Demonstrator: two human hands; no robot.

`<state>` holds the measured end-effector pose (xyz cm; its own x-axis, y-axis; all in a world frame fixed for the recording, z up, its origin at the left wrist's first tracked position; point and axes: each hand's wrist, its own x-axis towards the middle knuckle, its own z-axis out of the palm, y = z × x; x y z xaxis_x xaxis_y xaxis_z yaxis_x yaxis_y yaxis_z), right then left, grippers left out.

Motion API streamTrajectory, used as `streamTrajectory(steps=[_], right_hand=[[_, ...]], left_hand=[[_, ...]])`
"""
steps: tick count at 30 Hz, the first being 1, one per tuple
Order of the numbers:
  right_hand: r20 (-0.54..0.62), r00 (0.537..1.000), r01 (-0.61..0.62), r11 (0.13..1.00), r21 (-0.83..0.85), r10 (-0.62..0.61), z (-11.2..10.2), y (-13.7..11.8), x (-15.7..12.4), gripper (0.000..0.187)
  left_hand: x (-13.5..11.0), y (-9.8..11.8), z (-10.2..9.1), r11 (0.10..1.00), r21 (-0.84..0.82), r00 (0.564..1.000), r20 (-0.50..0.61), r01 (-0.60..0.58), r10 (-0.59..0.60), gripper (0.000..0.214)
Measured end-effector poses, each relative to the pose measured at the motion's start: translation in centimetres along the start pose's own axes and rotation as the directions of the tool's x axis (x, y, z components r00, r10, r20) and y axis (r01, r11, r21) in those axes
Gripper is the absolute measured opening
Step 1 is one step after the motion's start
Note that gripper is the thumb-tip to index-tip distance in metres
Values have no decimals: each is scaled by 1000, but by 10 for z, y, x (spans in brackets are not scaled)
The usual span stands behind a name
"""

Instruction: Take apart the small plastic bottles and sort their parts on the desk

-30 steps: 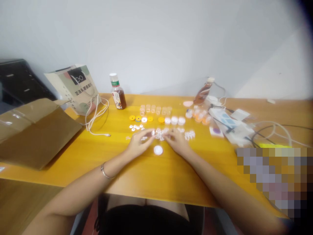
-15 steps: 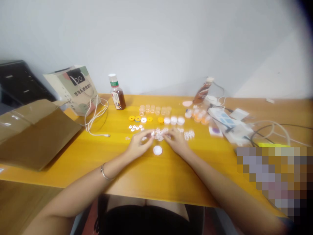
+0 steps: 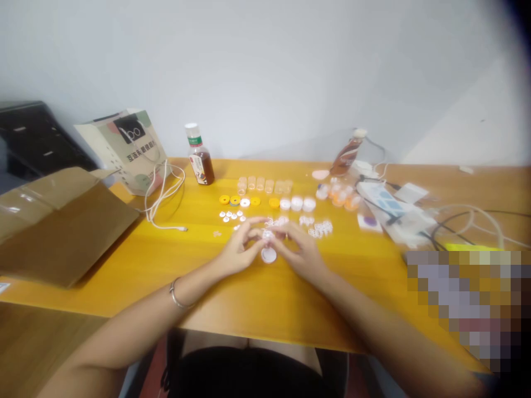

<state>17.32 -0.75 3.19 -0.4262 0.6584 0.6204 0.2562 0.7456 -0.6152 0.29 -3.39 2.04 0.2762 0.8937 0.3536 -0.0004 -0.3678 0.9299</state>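
Observation:
My left hand (image 3: pixel 244 247) and my right hand (image 3: pixel 302 251) meet above the middle of the table. Between their fingertips is a small white plastic piece (image 3: pixel 267 235), blurred, its exact kind unclear; both hands pinch it. Just below the fingers, a round white cap (image 3: pixel 269 255) lies on the table. Behind the fingertips is a pile of small white pieces (image 3: pixel 277 221), partly covered by my hands. More white ring-like pieces (image 3: pixel 321 229) lie right of my right hand. Small white discs with a raised centre (image 3: pixel 232 215) sit beyond my left hand.
Clear cups (image 3: pixel 260 184) stand behind yellow and white round lids (image 3: pixel 255 202). Orange-and-white containers (image 3: pixel 345 194) sit to the right, near a power strip (image 3: pixel 384 202) with cables. A drink bottle (image 3: pixel 201 157), a paper bag (image 3: pixel 139 152), a white cable (image 3: pixel 160 202) and a cardboard box (image 3: pixel 62 226) occupy the left.
Both hands have drawn back from the pile toward me and come together over the white cap. The small piece at my left fingertips is now between both hands.

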Motion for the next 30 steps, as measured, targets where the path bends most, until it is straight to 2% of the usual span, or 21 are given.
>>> streamTrajectory(steps=[5, 8, 10, 13, 17, 22, 26, 30], right_hand=[[-30, 999, 45, 998, 39, -43, 1, -4, -4, 8], [-83, 995, 59, 997, 54, -54, 2, -6, -5, 5], [-102, 993, 65, 996, 54, -59, 2, -8, -6, 7], [-102, 993, 72, 996, 49, -67, 2, -10, -8, 9], [-87, 993, 80, 995, 58, -75, 2, -9, -8, 10], [-38, 999, 26, 997, 76, -23, 1, -8, -5, 10], [-6, 999, -45, 995, 85, 46, 2, -9, -4, 5], [38, 992, -121, 989, 87, 118, 2, -9, -4, 4]], left_hand=[[-2, 2, 5, 998, -60, 1000, 4, -7, 8, 43], [0, 2, 3, 1000, 29, 999, -34, -12, 12, 30], [1, 3, 1, 993, 117, 1000, -4, 4, -4, 20], [2, 4, 0, 984, 177, 999, 49, 11, -20, 21], [2, 5, 1, 982, 188, 1000, 16, -8, 5, 22], [2, 1, 0, 937, 350, 997, -80, 12, 17, 19], [1, 0, 1, 876, 482, 996, -75, -3, 44, 18], [1, 0, 1, 845, 535, 996, -76, 12, 34, 19]])
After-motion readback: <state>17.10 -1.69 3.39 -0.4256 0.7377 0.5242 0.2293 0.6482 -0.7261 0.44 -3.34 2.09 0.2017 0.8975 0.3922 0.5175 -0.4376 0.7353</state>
